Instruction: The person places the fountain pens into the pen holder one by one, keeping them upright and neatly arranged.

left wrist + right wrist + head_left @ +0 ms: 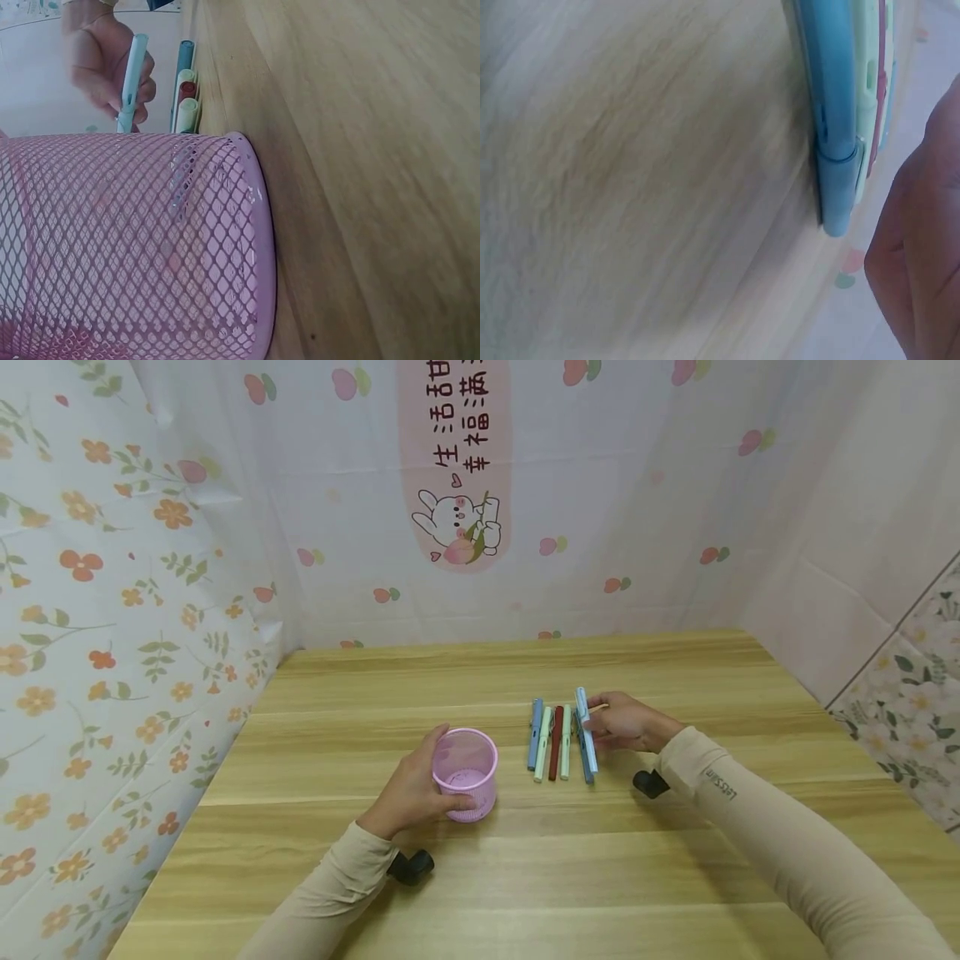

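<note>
My left hand (pixel 408 792) grips a pink mesh pen holder (pixel 483 795) by its left side, thumb across the front. The holder stands upright on the table with no pens visible in it; its mesh wall (pixel 150 240) fills much of the left wrist view. To the right, my right hand (pixel 628 722) pinches a light blue pen (pixel 587 735), which the left wrist view shows raised off the table. Beside it lie a dark blue pen (pixel 587 770), a pale green pen (pixel 566 747), a dark red pen (pixel 555 747), another pale green pen (pixel 543 747) and a blue pen (pixel 535 735).
The pens lie roughly side by side on a wood-grain table (pixel 600 877). A patterned cloth (pixel 600 510) hangs behind the table's back edge, and a flowered one (pixel 135 610) hangs at the left. Black wrist-camera mounts (pixel 411 866) sit below the wrists.
</note>
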`<state>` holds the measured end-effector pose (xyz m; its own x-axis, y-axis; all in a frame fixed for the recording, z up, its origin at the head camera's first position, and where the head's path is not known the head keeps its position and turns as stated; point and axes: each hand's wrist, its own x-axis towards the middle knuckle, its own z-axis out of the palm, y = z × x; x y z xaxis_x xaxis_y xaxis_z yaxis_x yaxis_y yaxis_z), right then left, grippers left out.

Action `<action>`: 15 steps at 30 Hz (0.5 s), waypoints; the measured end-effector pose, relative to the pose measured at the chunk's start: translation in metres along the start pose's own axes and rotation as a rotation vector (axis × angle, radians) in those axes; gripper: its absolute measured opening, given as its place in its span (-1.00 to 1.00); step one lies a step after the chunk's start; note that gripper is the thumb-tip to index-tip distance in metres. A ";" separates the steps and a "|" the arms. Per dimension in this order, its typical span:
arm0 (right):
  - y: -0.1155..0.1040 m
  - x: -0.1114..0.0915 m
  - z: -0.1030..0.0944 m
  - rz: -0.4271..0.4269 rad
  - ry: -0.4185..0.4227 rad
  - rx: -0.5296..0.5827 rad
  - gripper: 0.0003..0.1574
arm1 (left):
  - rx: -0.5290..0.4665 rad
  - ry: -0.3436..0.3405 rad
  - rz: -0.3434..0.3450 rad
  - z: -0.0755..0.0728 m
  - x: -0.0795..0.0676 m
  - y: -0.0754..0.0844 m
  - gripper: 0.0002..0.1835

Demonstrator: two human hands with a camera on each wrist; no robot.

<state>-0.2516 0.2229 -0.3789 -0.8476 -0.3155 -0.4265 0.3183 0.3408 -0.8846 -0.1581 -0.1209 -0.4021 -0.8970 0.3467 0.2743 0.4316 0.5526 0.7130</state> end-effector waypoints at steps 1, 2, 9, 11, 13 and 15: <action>-0.001 -0.001 0.001 0.003 -0.002 0.012 -0.27 | -0.001 0.000 -0.002 0.000 0.000 0.000 0.22; -0.001 -0.001 0.002 0.005 -0.001 0.023 -0.27 | -0.001 0.002 -0.004 0.001 0.000 0.000 0.22; -0.005 -0.002 0.007 0.001 -0.018 0.129 -0.25 | 0.005 0.010 -0.007 0.002 0.002 0.001 0.15; -0.006 -0.002 0.008 -0.004 -0.030 0.156 -0.23 | 0.001 0.010 -0.009 0.002 0.002 0.002 0.13; -0.008 -0.003 0.009 -0.007 -0.039 0.173 -0.22 | 0.002 0.009 -0.013 0.002 0.003 0.002 0.13; -0.010 -0.003 0.012 -0.020 -0.052 0.181 -0.20 | 0.005 0.009 -0.018 0.002 0.003 0.002 0.13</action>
<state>-0.2472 0.2103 -0.3712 -0.8328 -0.3678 -0.4136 0.3768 0.1707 -0.9104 -0.1599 -0.1174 -0.4015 -0.9052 0.3304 0.2673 0.4162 0.5621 0.7147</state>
